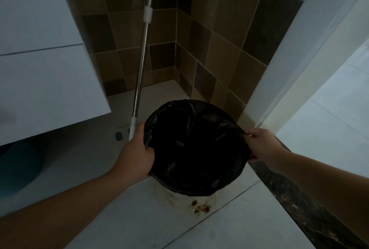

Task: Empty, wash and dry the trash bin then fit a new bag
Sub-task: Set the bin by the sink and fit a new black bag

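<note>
Both hands [137, 153] [261, 147] grip bag [195, 145] rim on bin [191, 198]; pale floor [239, 224] stained, prob. dim bathroom.

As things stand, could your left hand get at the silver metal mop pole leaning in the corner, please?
Probably yes: the pole stands just behind the left hand with nothing between, but that hand grips the black bag's rim.

Bag [196, 145] in bin [191, 201], hands at either side, pole [142, 57] behind left
</note>
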